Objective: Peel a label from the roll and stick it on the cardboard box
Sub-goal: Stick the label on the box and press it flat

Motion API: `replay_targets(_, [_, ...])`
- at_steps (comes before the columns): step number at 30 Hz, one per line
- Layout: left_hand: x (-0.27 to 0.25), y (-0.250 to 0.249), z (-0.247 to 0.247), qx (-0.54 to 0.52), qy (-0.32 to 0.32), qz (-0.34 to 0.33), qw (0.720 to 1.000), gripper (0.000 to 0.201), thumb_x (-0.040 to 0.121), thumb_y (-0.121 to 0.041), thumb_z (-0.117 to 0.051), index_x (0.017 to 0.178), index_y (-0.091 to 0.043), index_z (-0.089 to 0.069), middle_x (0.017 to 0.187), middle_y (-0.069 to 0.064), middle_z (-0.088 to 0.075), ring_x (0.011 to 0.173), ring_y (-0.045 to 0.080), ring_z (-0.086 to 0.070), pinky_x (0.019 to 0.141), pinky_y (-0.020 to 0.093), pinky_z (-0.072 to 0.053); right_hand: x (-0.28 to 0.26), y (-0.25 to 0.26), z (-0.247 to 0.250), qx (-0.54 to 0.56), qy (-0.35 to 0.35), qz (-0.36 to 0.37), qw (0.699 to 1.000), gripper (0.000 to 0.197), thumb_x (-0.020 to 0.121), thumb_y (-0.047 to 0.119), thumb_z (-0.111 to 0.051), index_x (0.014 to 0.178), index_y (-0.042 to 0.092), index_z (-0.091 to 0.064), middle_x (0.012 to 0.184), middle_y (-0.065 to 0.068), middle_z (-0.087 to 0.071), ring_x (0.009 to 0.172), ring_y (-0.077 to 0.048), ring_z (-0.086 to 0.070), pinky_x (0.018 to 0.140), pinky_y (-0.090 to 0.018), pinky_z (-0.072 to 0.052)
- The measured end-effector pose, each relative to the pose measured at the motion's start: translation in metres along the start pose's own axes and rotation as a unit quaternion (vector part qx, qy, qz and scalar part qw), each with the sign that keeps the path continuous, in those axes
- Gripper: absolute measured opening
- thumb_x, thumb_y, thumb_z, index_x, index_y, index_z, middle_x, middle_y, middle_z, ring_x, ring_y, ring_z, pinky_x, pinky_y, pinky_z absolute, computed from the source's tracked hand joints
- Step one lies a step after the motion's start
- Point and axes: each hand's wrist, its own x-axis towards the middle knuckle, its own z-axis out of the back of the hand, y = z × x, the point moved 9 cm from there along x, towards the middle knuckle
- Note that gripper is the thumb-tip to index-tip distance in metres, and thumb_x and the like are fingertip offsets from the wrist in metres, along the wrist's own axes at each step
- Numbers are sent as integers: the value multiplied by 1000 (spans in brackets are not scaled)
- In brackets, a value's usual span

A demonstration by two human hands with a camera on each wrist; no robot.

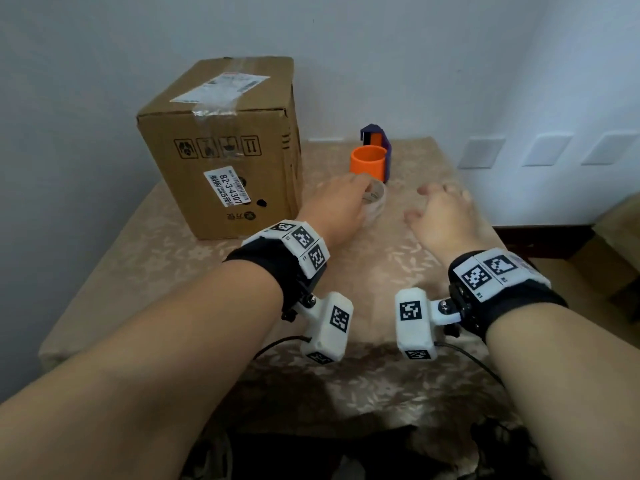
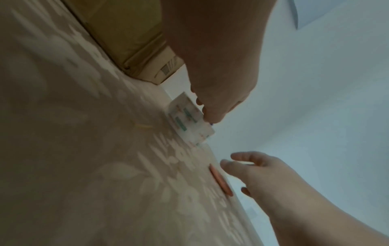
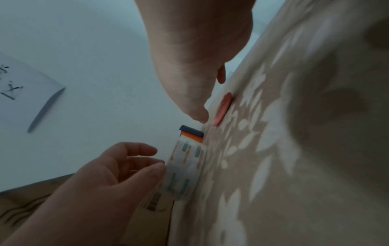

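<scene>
The brown cardboard box stands at the back left of the table, with a white printed label on its front face. Just right of it stands the label roll, pale with coloured marks. My left hand is curled over the roll from the left and grips it. In the left wrist view its fingertips sit on the roll. My right hand hovers right of the roll with relaxed, spread fingers and holds nothing. The right wrist view shows the roll upright on the cloth.
An orange cylinder and a purple holder stand just behind the roll. A flat orange piece lies on the cloth by my right fingertips. The patterned cloth covers the table; walls close in behind and on the left.
</scene>
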Motion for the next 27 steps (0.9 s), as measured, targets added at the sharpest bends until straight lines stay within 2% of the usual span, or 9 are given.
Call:
replay_targets(3, [-6,2,16,12,-6,-6,1000,25,88,-16,-43,110,-11,-54,112,9,-59,102,28,-54,85,42,-47,-1,26,15,25,-14,33,999,43,88,23,-56,129,12,-50,131,-17,-51,125,-35,-39,104,-43,-35])
replay_targets(6, [-19,0,53,-3,-67,-27,997,23,88,-17,-43,105,-11,-57,107,8,-61,100,25,-53,82,42,-48,-6,60,36,75,-43,89,992,38,88,21,-54,125,12,-52,126,-17,-54,121,-35,-44,102,-41,-36])
replay_targets(9, [-40,10,93,3,-132,-33,991,22,89,-20,-45,105,-12,-59,105,6,-62,99,23,-54,83,40,-48,-20,99,52,93,-73,158,980,35,87,16,-56,122,13,-56,122,-15,-57,116,-34,-48,95,-29,-32])
replay_targets(11, [-57,27,118,-1,-175,-19,984,21,89,-20,-47,105,-13,-60,105,4,-61,99,20,-54,85,36,-47,-28,126,52,131,-79,205,967,33,84,14,-58,116,12,-59,116,-14,-59,112,-35,-52,96,-32,-35])
replay_targets(13, [-75,54,137,-33,-220,26,975,20,90,-19,-49,106,-15,-59,104,0,-58,95,14,-53,83,27,-46,-37,151,49,171,-69,239,953,30,84,15,-58,114,14,-60,110,-9,-59,107,-29,-54,95,-41,-45])
replay_targets(17, [-110,122,143,-160,-293,176,926,23,91,-17,-51,113,-15,-54,108,-4,-49,83,1,-49,73,12,-43,-46,182,28,228,0,230,946,24,91,16,-55,114,16,-60,108,4,-56,95,-9,-54,87,-24,-47])
replay_targets(20, [-124,162,123,-240,-289,256,891,30,90,-16,-53,120,-14,-51,108,-6,-52,88,0,-51,69,10,-42,-57,198,26,184,-54,263,946,32,89,17,-57,121,18,-56,126,-3,-49,117,-15,-46,104,-29,-38])
replay_targets(23, [-136,180,110,-311,-301,295,852,27,90,-16,-53,117,-11,-55,100,-4,-58,93,9,-56,75,14,-45,-56,204,20,170,-68,255,949,56,86,18,-58,138,25,-38,150,-10,-23,140,-27,-23,115,-41,-25])
replay_targets(27, [-135,185,89,-395,-277,326,813,27,88,-18,-57,113,-10,-57,99,2,-62,94,16,-61,80,24,-51,-52,209,5,185,-16,246,951,75,88,13,-57,148,30,-16,159,-8,-3,146,-24,-7,114,-32,-14])
